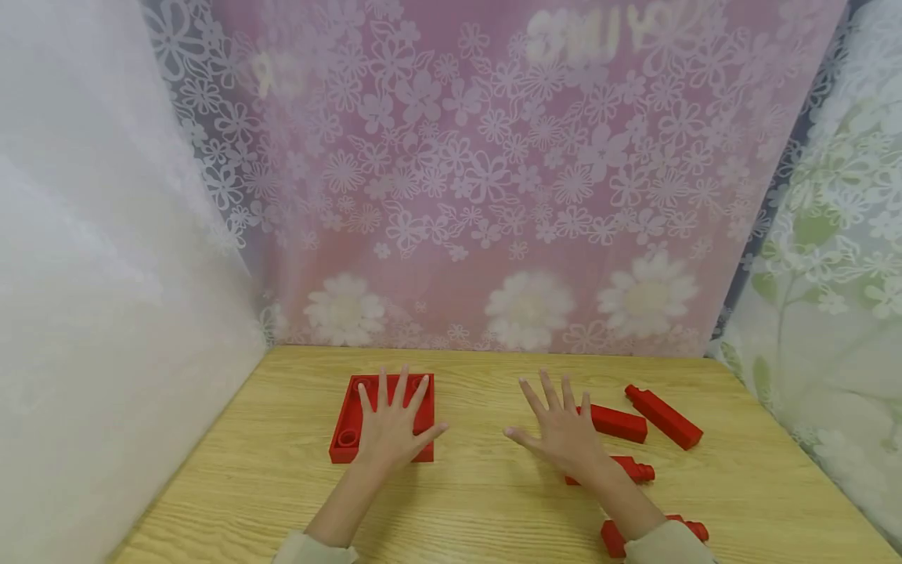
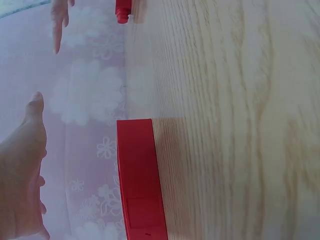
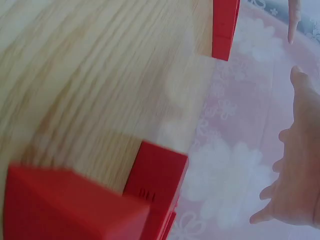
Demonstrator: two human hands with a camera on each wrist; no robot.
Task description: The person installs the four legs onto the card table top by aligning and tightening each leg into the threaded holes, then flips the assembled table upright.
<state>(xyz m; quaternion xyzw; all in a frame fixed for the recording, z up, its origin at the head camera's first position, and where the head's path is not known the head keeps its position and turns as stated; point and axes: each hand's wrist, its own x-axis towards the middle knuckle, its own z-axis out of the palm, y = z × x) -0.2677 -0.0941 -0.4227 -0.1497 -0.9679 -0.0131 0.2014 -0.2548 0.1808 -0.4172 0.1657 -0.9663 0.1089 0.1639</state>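
Note:
My left hand [image 1: 390, 432] is spread palm down, with straight fingers, above a red tray-like square piece [image 1: 341, 419] with a raised rim and round sockets in its corners. In the left wrist view a gap shows between that hand [image 2: 22, 170] and the red piece's side [image 2: 140, 175]. My right hand [image 1: 566, 441] is spread the same way, holding nothing, and overlaps the left end of a red square post [image 1: 618, 424]. Another red post [image 1: 629, 468], with a ridged round end, lies partly under the right wrist. In the right wrist view the hand [image 3: 300, 155] hangs clear of the posts.
A red post [image 1: 665, 417] lies slanted at the far right of the wooden table [image 1: 486, 501]. One more post [image 1: 615, 539] lies near the front, partly hidden by the right forearm. Flower-patterned curtains [image 1: 493, 196] close off the back and sides.

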